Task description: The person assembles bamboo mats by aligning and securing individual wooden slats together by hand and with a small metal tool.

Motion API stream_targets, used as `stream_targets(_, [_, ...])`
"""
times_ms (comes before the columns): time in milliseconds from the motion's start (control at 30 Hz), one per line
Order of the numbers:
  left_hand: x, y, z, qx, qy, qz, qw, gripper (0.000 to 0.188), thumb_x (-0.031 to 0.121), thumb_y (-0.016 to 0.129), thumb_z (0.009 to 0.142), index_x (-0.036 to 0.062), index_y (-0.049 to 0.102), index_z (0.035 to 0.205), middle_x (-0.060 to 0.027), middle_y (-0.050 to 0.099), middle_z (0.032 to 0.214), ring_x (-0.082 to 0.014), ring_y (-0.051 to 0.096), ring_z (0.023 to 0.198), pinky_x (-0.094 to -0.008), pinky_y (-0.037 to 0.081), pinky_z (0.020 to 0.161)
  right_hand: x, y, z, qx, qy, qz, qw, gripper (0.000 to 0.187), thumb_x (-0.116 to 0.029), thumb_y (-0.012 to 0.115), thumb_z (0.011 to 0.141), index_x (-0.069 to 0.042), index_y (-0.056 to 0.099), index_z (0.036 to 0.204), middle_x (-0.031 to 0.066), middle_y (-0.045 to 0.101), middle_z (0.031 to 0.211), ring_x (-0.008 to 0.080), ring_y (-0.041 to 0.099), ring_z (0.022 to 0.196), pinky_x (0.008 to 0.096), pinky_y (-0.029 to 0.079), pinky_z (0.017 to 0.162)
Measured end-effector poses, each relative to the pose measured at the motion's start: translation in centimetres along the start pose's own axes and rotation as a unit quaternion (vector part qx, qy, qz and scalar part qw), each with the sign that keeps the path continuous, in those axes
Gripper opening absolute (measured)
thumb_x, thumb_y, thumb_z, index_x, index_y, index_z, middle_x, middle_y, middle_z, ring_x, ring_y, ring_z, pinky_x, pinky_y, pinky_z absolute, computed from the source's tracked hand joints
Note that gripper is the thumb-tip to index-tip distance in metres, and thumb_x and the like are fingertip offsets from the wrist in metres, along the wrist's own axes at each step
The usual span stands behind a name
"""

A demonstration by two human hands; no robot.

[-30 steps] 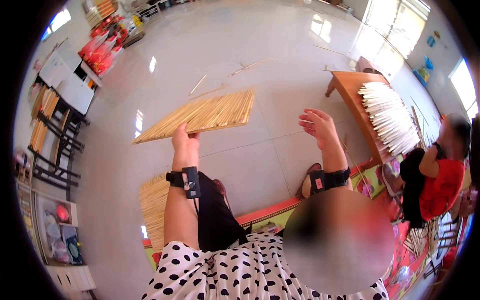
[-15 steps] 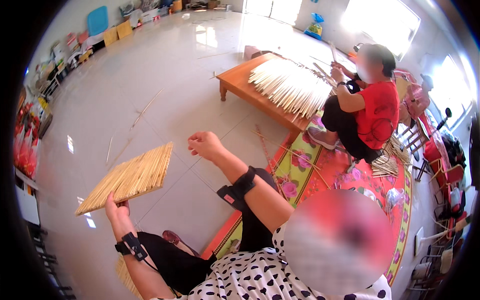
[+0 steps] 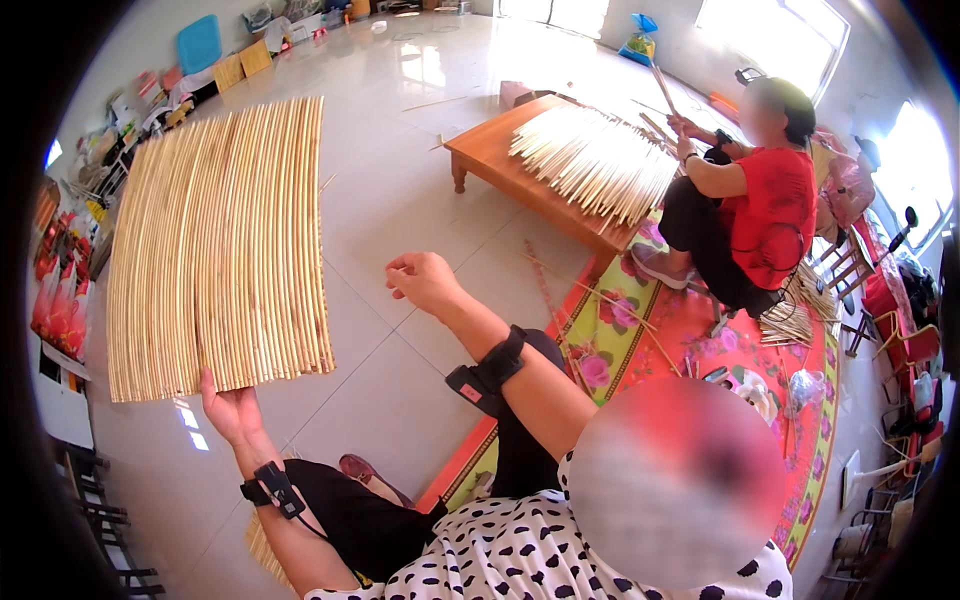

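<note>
A flat mat of pale straw-coloured stalks [image 3: 220, 240], laid side by side, is held upright at the left. My left hand [image 3: 235, 412] grips its bottom edge, the thumb on the near face and the fingers behind. To the right of the mat, my right hand [image 3: 425, 282] is in the air, loosely bent with its fingertips apart and nothing visible in it. Both my wrists wear black straps with small devices. Beside my left forearm, part of another stalk mat [image 3: 265, 548] shows low down, mostly hidden.
A low wooden table [image 3: 480, 155] carries a spread of pale stalks [image 3: 595, 165]. Beside it a person in a red shirt [image 3: 770, 205] sits holding a stick-like thing. A flowered red mat [image 3: 700, 330] covers the floor at right. Loose stalks lie around; household goods line the left wall.
My left hand has tilted the stalk mat up from nearly flat, so its broad face now shows. My right hand stays raised, little changed. The person in red has shifted their hands slightly.
</note>
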State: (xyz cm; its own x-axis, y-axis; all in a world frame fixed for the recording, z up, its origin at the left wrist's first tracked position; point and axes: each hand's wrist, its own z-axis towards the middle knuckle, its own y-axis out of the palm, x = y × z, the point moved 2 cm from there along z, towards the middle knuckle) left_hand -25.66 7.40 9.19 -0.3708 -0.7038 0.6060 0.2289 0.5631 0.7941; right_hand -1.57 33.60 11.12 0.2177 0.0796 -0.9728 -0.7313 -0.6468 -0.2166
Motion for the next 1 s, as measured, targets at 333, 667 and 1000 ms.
stream_targets(333, [-1.0, -0.6, 0.5, 0.094, -0.036, 0.078, 0.992, 0.038, 0.020, 0.058, 0.084, -0.0027, 0.052, 0.114, -0.0158, 0.059, 0.112, -0.0296, 0.057, 0.101, -0.0430, 0.047, 0.087, 0.9, 0.3, 1.0, 0.023, -0.019, 0.040, 0.999, 0.024, -0.016, 0.057, 0.083, 0.001, 0.063, 0.099, 0.0068, 0.066, 0.077, 0.0126, 0.064, 0.064, 0.0251, 0.047, 0.056])
stream_targets(667, [-0.1, -0.6, -0.8, 0.126, 0.002, 0.087, 0.988, 0.029, 0.009, 0.058, 0.083, -0.0046, 0.053, 0.108, -0.0154, 0.060, 0.104, -0.0281, 0.060, 0.094, -0.0396, 0.050, 0.080, 0.4, -0.9, 0.7, 0.037, -0.022, 0.028, 0.999, 0.022, -0.016, 0.056, 0.085, 0.001, 0.062, 0.098, 0.0069, 0.066, 0.078, 0.0117, 0.063, 0.065, 0.0231, 0.046, 0.055])
stream_targets(1000, [1.9, -0.1, -3.0, 0.087, 0.104, -0.021, 0.991, 0.038, 0.015, 0.055, 0.086, -0.0052, 0.049, 0.118, -0.0178, 0.057, 0.114, -0.0292, 0.057, 0.102, -0.0419, 0.048, 0.088, 4.6, -5.8, 3.8, 0.037, -0.001, 0.034, 0.999, 0.021, -0.019, 0.057, 0.088, -0.003, 0.062, 0.101, 0.0069, 0.066, 0.082, 0.0127, 0.063, 0.067, 0.0211, 0.046, 0.056])
